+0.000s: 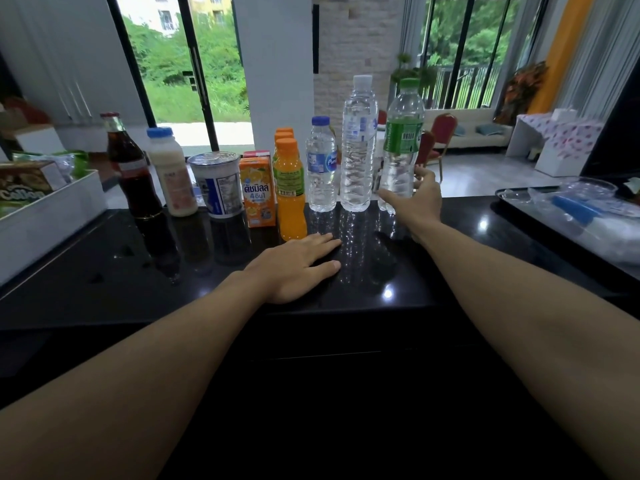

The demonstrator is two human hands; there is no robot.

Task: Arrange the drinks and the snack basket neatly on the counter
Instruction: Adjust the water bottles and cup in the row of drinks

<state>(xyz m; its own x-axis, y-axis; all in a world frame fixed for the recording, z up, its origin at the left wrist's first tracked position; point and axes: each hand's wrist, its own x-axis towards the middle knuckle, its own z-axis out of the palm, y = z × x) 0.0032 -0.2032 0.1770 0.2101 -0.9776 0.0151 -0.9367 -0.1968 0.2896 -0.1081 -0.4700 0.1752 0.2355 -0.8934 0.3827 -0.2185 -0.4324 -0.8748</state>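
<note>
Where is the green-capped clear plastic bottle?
Head view: green-capped bottle stands rightmost in the row on the black counter, beside the tall white-capped bottle, right hand gripping it.
</note>
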